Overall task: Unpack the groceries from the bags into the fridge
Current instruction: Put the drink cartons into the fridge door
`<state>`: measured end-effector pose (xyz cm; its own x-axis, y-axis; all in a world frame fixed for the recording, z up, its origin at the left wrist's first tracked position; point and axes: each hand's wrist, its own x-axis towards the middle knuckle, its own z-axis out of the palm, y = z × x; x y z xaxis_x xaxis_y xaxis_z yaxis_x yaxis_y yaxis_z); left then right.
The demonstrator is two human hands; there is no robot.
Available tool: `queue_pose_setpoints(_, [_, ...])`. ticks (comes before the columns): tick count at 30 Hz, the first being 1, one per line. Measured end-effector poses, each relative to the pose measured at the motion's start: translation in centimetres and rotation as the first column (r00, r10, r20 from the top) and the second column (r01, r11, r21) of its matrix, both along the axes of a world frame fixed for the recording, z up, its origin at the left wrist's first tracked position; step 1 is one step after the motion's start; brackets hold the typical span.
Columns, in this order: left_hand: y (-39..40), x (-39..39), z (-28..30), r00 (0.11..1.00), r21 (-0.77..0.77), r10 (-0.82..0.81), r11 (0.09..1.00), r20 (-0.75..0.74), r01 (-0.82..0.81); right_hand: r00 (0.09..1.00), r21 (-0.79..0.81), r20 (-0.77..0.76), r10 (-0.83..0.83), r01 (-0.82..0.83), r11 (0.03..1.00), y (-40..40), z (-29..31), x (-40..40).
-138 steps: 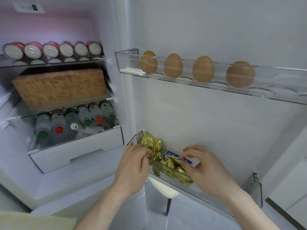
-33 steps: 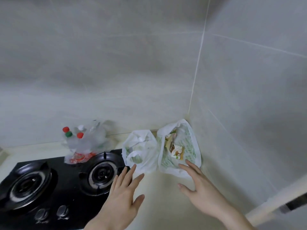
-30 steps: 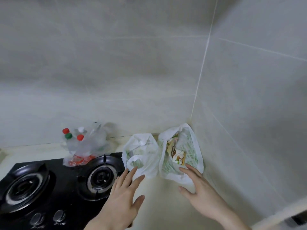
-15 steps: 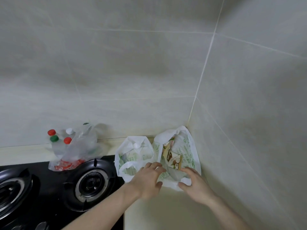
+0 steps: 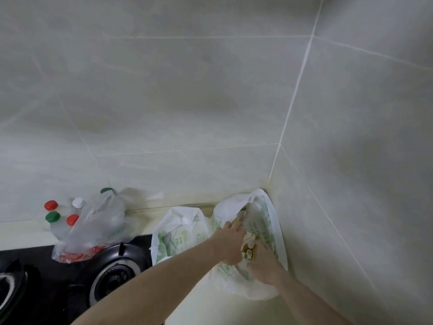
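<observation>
We reach both bare forearms forward into the corner. Our right hand [image 5: 266,266] curls round the lower end of a brown snack packet [image 5: 248,248], while our left hand [image 5: 230,242] grips its side higher up. The packet is glossy, printed with pale rounds, and sits inside a thin crinkled white-and-green plastic bag [image 5: 267,221]. Left of our fingers slumps a second white bag [image 5: 180,228], then a black gas burner [image 5: 114,275]. Farther left, a clear bag of capped bottles [image 5: 93,224] rests against smooth tile.
</observation>
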<state>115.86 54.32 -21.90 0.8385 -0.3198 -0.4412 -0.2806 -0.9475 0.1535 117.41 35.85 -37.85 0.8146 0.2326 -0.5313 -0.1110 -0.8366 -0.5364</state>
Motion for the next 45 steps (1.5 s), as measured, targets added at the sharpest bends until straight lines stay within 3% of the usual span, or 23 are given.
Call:
queue_pose_setpoints(5, [0.1, 5.3, -1.3, 0.999, 0.023, 0.048, 0.999, 0.003, -0.048, 0.999, -0.13, 0.025, -0.026, 0.029, 0.991, 2.0, 6.7, 1.1])
queue_pose_setpoints(8, [0.2, 7.7, -2.2, 0.999, 0.053, 0.035, 0.998, -0.013, -0.034, 0.999, -0.157, 0.041, -0.024, 0.03, 0.987, 2.6, 6.7, 2.6])
queue_pose_setpoints(14, [1.5, 10.2, -3.4, 0.994, 0.154, 0.018, 0.987, 0.109, -0.035, 0.997, -0.157, 0.06, -0.051, 0.06, 0.986, 3.2, 3.7, 4.5])
queue_pose_setpoints(21, [3.4, 10.4, -5.5, 0.976, 0.107, 0.022, 0.993, 0.217, -0.046, 0.994, -0.241, 0.087, -0.066, 0.085, 0.967, 3.4, 2.9, 3.2])
queue_pose_setpoints(26, [3.9, 9.6, -6.6, 0.966, 0.042, 0.098, 0.993, 0.238, -0.111, 0.982, -0.167, 0.046, -0.184, 0.189, 0.968, 3.1, 2.9, 2.1])
queue_pose_setpoints(31, [3.4, 7.4, -5.7, 0.952, -0.106, 0.184, 0.981, 0.244, -0.163, 0.88, 0.079, -0.006, -0.474, 0.473, 0.877, 2.3, 4.2, 0.6])
queue_pose_setpoints(36, [3.4, 3.0, -2.7, 0.902, -0.359, 0.384, 0.884, 0.196, -0.298, 0.74, 0.352, -0.1, -0.665, 0.652, 0.672, 1.3, 6.2, -2.8])
queue_pose_setpoints(40, [5.4, -1.9, -1.3, 0.801, -0.583, 0.588, 0.692, 0.114, -0.425, 0.652, 0.474, -0.176, -0.738, 0.713, 0.517, 0.8, 8.1, -6.5])
queue_pose_setpoints(43, [7.2, -5.8, -0.4, 0.752, -0.671, 0.657, 0.58, 0.05, -0.462, 0.626, 0.515, -0.162, -0.762, 0.713, 0.476, 0.8, 10.0, -9.6])
queue_pose_setpoints(45, [8.2, -8.5, 0.0, 0.746, -0.697, 0.665, 0.551, 0.035, -0.459, 0.641, 0.523, -0.128, -0.757, 0.692, 0.497, 0.7, 11.1, -11.5])
